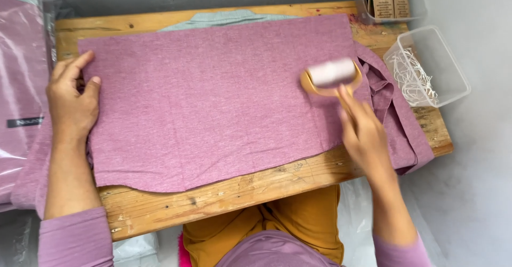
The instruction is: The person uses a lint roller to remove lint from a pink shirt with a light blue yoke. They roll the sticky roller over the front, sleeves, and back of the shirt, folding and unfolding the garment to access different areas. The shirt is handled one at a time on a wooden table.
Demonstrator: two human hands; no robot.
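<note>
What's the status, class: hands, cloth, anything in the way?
Left hand flat, pinning pink cloth. Right hand gripping lint roller on cloth. Nothing in the way.

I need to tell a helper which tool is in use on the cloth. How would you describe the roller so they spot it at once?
On the wooden table lies a flat mauve cloth. Near its right edge, the right hand grips a lint roller. It is the only thing with a white drum in an orange-tan frame, unlike the clear tub of white strings beside the table.
</note>
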